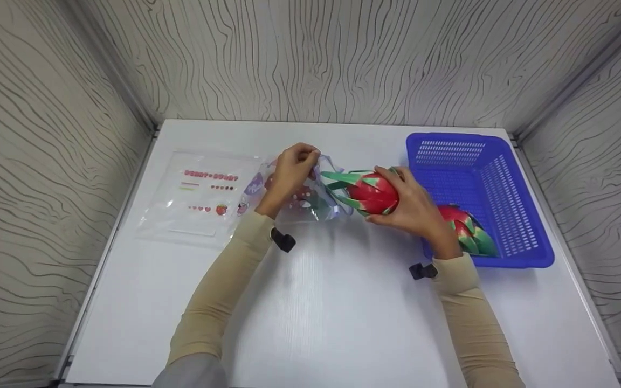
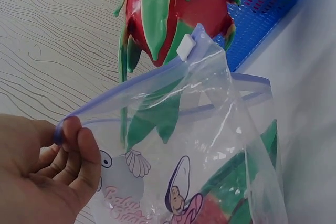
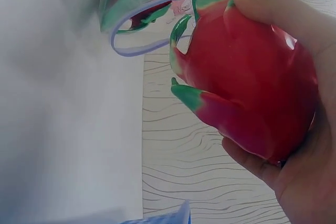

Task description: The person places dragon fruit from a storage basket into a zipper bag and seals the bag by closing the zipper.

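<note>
My left hand [image 1: 291, 175] pinches the purple-edged rim of a clear zip bag [image 2: 220, 108], whose mouth gapes. The bag has printed cartoon figures and a white slider [image 2: 186, 46]. Inside it lies a red and green dragon fruit [image 2: 215, 205], seen through the plastic. A second dragon fruit [image 1: 372, 194] is gripped by my right hand [image 1: 413, 207], thumb and fingers around its red body. Its green leaf tips point left into the bag's mouth, while the body stays outside.
At the right stands a blue perforated basket [image 1: 450, 138] with another red and green dragon fruit [image 1: 469, 231] in it. A flat clear bag [image 1: 181, 218] with red printing lies on the white table [image 1: 310, 302] at the left. Wood-patterned panels [image 1: 310, 59] enclose the table's back and sides.
</note>
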Motion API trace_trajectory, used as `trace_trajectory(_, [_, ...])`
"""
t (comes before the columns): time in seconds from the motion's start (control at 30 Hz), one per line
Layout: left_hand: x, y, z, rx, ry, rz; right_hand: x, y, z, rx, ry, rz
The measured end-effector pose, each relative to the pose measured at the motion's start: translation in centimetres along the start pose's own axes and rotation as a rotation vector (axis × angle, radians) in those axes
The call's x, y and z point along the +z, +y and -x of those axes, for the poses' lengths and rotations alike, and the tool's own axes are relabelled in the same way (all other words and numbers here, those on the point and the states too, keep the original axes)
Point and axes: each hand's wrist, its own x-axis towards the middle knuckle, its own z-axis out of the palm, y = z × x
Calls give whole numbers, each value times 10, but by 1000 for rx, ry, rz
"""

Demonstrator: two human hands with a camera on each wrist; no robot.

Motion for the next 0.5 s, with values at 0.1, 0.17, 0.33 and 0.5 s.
trace_trajectory(0.1, [0, 0, 1, -4, -1, -10, 4, -2, -1, -1, -13, -13])
trace_trajectory(0.17, [1, 0, 1, -14, 0, -22, 6, -3, -2, 0, -19, -18])
trace_trajectory(0.33, [1, 1, 2, -30, -2, -14, 11, -5, -5, 3, -25, -27])
trace_trajectory(0.5, [2, 2, 3, -31, -6, -30, 14, -8, -7, 3, -34, -38])
